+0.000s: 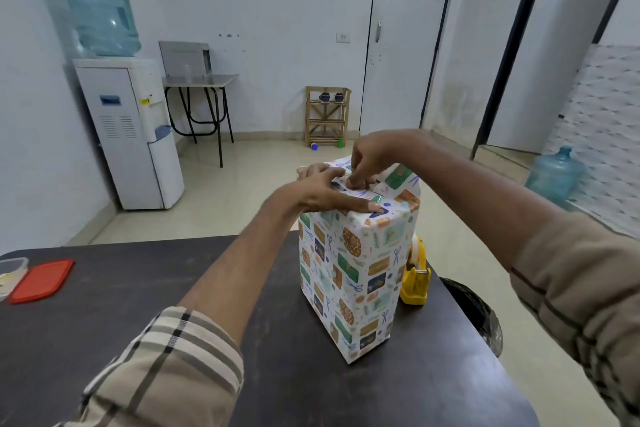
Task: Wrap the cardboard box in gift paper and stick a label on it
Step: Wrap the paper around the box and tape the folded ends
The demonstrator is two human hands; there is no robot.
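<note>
1. At the left edge of the dark table [138, 288] lie a red lid [41, 281] and a clear container [10, 274], well apart from the work.
2. The left hand [325, 194] lies flat on top of the box, fingers straight and spread. Its fingertips [374, 208] reach the near top edge and press the paper down. It holds nothing.
3. The box [356, 274] stands upright on its short end near the table's right side. Gift paper [349, 253] already covers its visible sides. It looks stiff and probably light, so it should take pressure from above without buckling. Being tall and narrow, it could tip if pushed sideways. The paper looks smooth and thin, so it is likely slippery and easy to tear at the corners. Steady the box with a flat palm on top or by its broad sides, not by loose paper.
4. The right hand [370, 156] arches over the middle of the top. Its fingers are curled and its fingertips [356, 180] are bunched on a fold, apparently pinching it. They touch the left hand's fingers.
5. Just right of that hand, a paper flap [401, 180] stands up unfolded, clear of both hands. I judge the top end is not yet closed.
6. A yellow tape dispenser [415, 277] sits just beside the box's right side, untouched.
</note>
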